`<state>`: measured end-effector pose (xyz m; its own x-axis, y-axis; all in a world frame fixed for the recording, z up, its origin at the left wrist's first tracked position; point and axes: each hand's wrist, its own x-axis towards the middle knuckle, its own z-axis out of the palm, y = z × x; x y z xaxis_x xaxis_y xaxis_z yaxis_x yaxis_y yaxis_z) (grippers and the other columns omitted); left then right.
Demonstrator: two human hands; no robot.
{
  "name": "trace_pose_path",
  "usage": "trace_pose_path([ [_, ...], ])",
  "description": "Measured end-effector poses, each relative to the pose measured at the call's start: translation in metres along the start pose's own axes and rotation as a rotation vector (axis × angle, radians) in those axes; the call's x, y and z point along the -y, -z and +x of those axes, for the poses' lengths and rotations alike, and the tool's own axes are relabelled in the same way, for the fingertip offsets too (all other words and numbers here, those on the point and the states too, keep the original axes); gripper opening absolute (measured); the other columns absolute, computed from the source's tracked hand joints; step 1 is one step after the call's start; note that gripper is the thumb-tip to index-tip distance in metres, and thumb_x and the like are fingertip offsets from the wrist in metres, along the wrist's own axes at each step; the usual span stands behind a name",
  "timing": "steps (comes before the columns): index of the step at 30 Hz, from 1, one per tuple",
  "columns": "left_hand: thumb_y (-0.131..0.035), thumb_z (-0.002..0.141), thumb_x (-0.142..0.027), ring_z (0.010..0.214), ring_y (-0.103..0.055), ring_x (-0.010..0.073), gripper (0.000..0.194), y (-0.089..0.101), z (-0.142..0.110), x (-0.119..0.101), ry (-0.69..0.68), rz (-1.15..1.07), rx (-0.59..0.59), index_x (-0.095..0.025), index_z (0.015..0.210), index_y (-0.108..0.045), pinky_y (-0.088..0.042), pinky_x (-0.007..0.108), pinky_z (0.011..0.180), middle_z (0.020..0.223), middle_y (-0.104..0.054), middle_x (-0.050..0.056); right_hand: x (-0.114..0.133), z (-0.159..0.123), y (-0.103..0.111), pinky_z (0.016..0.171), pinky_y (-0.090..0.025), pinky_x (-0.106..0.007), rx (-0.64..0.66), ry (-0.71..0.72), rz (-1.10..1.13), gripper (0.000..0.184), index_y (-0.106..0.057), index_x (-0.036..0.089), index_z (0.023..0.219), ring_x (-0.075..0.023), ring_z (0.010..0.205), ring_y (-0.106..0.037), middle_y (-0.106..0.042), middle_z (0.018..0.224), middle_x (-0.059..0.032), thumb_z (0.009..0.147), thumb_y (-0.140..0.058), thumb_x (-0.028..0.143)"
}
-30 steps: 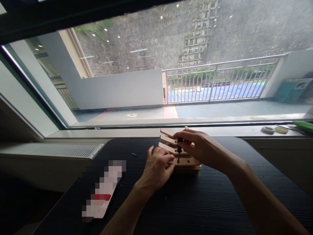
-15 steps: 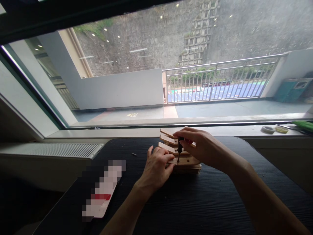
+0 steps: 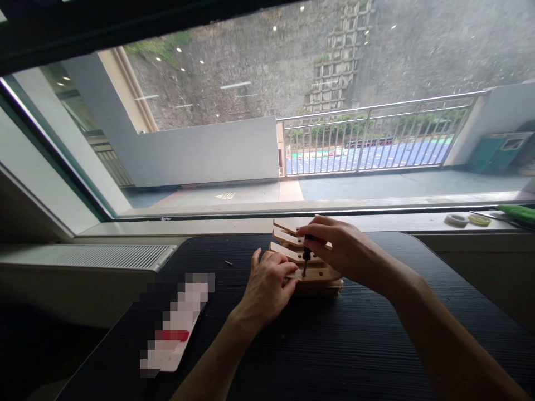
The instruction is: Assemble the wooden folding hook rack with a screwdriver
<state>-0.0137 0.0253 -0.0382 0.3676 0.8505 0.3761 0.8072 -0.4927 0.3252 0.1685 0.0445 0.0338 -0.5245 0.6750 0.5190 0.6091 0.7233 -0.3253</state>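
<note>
A slatted wooden piece [image 3: 318, 274] with angled slats and drilled holes lies at the far middle of the dark table. My left hand [image 3: 270, 281] is closed on the left end of its nearest slat, thumb in front and fingers on top. From above, my right hand [image 3: 334, 242] grips a dark-handled screwdriver [image 3: 307, 253]. The screwdriver stands nearly upright, its tip at a hole in the nearest slat beside my left fingertips. Whether a screw sits under the tip is too small to tell. A small screw-like metal piece [image 3: 228, 263] lies left of my left hand.
A flat, partly pixelated pale object [image 3: 178, 334] with a red band lies on the table's left side. Tape rolls [image 3: 457, 220] and a green item [image 3: 516, 214] rest on the right windowsill. Beyond the table's left edge is a radiator [image 3: 87, 257], with a window behind.
My right hand's fingers have shifted slightly round the screwdriver handle, and the red part seen there before is now hidden. My left hand and the wooden piece stay in place.
</note>
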Motion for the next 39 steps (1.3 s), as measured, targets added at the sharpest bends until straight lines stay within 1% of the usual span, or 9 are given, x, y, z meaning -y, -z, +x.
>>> trace_pose_path([
  [5, -0.058, 0.080, -0.025, 0.100, -0.050, 0.0197, 0.014, 0.0000, 0.0002, -0.0003, 0.002, -0.004, 0.004, -0.027, 0.091, -0.065, -0.015, 0.050, 0.108, 0.097, -0.061, 0.000, -0.0021, -0.0003, -0.0029, 0.063, -0.041, -0.024, -0.009, -0.005, -0.007, 0.021, -0.066, 0.021, 0.101, -0.0127, 0.073, -0.056, -0.062, 0.089, -0.0041, 0.087, -0.050, 0.024],
  [9, -0.058, 0.080, -0.025, 0.100, -0.050, 0.0201, 0.015, 0.0008, 0.0000, -0.0003, 0.001, -0.009, 0.010, -0.027, 0.093, -0.065, -0.014, 0.051, 0.108, 0.097, -0.061, 0.000, 0.0010, -0.0006, -0.0048, 0.064, -0.043, -0.023, 0.005, 0.007, 0.034, 0.026, -0.061, 0.022, 0.110, -0.0116, 0.075, -0.057, -0.062, 0.103, -0.0048, 0.086, -0.052, 0.022],
  [11, -0.058, 0.080, -0.025, 0.100, -0.050, 0.0200, 0.015, 0.0012, -0.0001, -0.0002, 0.001, -0.010, 0.009, -0.028, 0.093, -0.065, -0.014, 0.051, 0.108, 0.097, -0.061, 0.000, 0.0027, -0.0005, -0.0056, 0.064, -0.043, -0.022, 0.013, 0.008, 0.037, 0.027, -0.061, 0.022, 0.110, -0.0110, 0.074, -0.058, -0.062, 0.107, -0.0047, 0.085, -0.051, 0.019],
  [16, -0.059, 0.079, -0.025, 0.100, -0.050, 0.0204, 0.016, 0.0007, -0.0006, 0.0006, 0.001, -0.008, 0.007, -0.028, 0.093, -0.066, -0.014, 0.052, 0.108, 0.097, -0.061, 0.001, 0.0017, -0.0001, -0.0063, 0.065, -0.043, -0.023, -0.003, 0.006, -0.011, 0.028, -0.063, 0.022, 0.107, -0.0133, 0.079, -0.060, -0.066, 0.101, -0.0052, 0.085, -0.047, 0.016],
  [22, -0.058, 0.080, -0.025, 0.100, -0.051, 0.0199, 0.015, -0.0001, -0.0009, 0.0013, -0.001, -0.002, 0.005, -0.028, 0.093, -0.065, -0.014, 0.052, 0.108, 0.096, -0.061, 0.000, -0.0033, 0.0002, -0.0054, 0.065, -0.042, -0.024, -0.001, 0.012, -0.027, 0.026, -0.063, 0.021, 0.107, -0.0145, 0.080, -0.058, -0.066, 0.099, -0.0058, 0.086, -0.048, 0.020],
  [26, -0.059, 0.080, -0.025, 0.100, -0.051, 0.0198, 0.015, -0.0003, -0.0007, 0.0011, -0.003, -0.005, 0.004, -0.028, 0.093, -0.065, -0.014, 0.052, 0.108, 0.096, -0.061, 0.000, -0.0027, 0.0014, -0.0052, 0.063, -0.041, -0.024, -0.003, 0.009, -0.037, 0.023, -0.064, 0.021, 0.104, -0.0139, 0.077, -0.057, -0.066, 0.094, -0.0051, 0.086, -0.050, 0.022],
  [31, -0.059, 0.079, -0.025, 0.099, -0.051, 0.0197, 0.015, -0.0004, -0.0012, 0.0006, -0.001, -0.005, 0.001, -0.028, 0.092, -0.065, -0.015, 0.052, 0.108, 0.096, -0.061, 0.000, 0.0015, 0.0020, -0.0037, 0.061, -0.040, -0.023, 0.007, -0.043, -0.077, 0.019, -0.064, 0.020, 0.098, -0.0122, 0.070, -0.055, -0.064, 0.091, -0.0045, 0.086, -0.051, 0.025],
  [36, -0.058, 0.080, -0.026, 0.098, -0.051, 0.0199, 0.014, -0.0001, -0.0011, 0.0005, -0.002, 0.001, 0.002, -0.028, 0.092, -0.065, -0.014, 0.053, 0.108, 0.095, -0.061, 0.000, 0.0022, 0.0004, -0.0037, 0.066, -0.042, -0.024, -0.006, 0.008, -0.057, 0.026, -0.064, 0.021, 0.103, -0.0133, 0.078, -0.058, -0.065, 0.102, -0.0054, 0.085, -0.046, 0.016],
  [39, -0.057, 0.080, -0.026, 0.099, -0.051, 0.0200, 0.014, 0.0003, -0.0009, 0.0005, -0.001, 0.005, 0.006, -0.027, 0.092, -0.066, -0.014, 0.053, 0.108, 0.095, -0.062, 0.001, 0.0018, -0.0002, -0.0035, 0.067, -0.042, -0.024, -0.009, 0.021, -0.045, 0.028, -0.064, 0.021, 0.106, -0.0136, 0.079, -0.058, -0.065, 0.104, -0.0063, 0.086, -0.045, 0.015],
])
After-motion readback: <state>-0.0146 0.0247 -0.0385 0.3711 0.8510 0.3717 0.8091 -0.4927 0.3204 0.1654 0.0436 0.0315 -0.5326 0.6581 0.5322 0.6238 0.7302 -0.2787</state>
